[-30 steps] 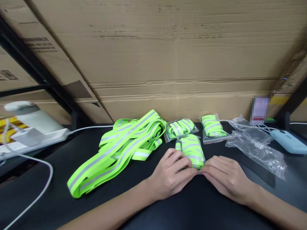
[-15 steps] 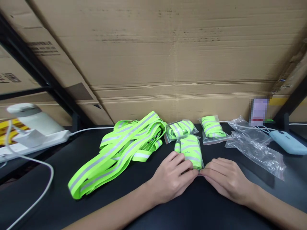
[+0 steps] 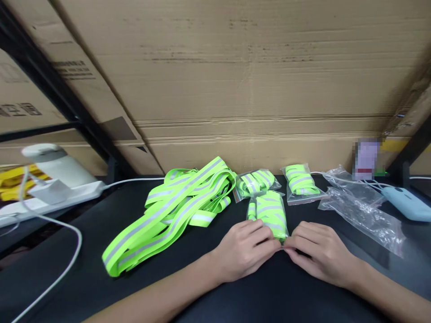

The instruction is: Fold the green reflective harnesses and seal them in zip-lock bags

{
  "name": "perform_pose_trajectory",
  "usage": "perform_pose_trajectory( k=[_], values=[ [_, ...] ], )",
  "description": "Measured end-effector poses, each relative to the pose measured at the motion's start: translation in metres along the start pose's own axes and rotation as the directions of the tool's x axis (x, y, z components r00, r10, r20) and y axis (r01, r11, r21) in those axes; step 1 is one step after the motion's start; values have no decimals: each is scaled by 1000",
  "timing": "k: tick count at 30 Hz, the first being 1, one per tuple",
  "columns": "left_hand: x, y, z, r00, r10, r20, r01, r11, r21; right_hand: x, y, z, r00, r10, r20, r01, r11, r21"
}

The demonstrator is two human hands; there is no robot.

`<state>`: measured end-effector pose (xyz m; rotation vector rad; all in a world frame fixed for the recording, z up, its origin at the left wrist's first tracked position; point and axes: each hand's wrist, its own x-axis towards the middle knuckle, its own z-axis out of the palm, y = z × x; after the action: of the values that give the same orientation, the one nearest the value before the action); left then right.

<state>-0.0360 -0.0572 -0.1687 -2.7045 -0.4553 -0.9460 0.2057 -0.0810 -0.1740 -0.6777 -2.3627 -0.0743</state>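
While one bag (image 3: 270, 211) of green strap lies on the table (image 3: 283, 300), its near edge is pinched by left hand (image 3: 248, 251) and right hand (image 3: 321, 252), fingertips nearly meeting, presumably keeping it taut. Two filled bags (image 3: 301, 180) sit behind, probably leaving finger room; loose straps (image 3: 175, 207) lie left.

Blazing lime green on the loose straps (image 3: 160, 221) left of centre, striped lengthwise in silver-grey, and the same pairing inside clear bags (image 3: 271, 211) at mid-frame! Down to black across the tabletop (image 3: 266, 298) at the bottom, up to brown on the cardboard (image 3: 202, 89), smudged dark. Pale blue on the rounded device (image 3: 408, 203) far right, white on the bottle (image 3: 72, 169) far left.
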Motion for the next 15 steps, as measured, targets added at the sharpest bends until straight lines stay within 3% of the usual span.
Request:
perform_pose_trajectory(
  k=[7,15],
  values=[
    [-2,-4,0,999,3,-33,-6,996,-88,-5,3,-1,997,-78,-11,78,995,53],
    [0,-4,0,999,-1,-37,-4,993,-122,-2,6,-4,1000,-5,-7,6,977,215]
  ],
)
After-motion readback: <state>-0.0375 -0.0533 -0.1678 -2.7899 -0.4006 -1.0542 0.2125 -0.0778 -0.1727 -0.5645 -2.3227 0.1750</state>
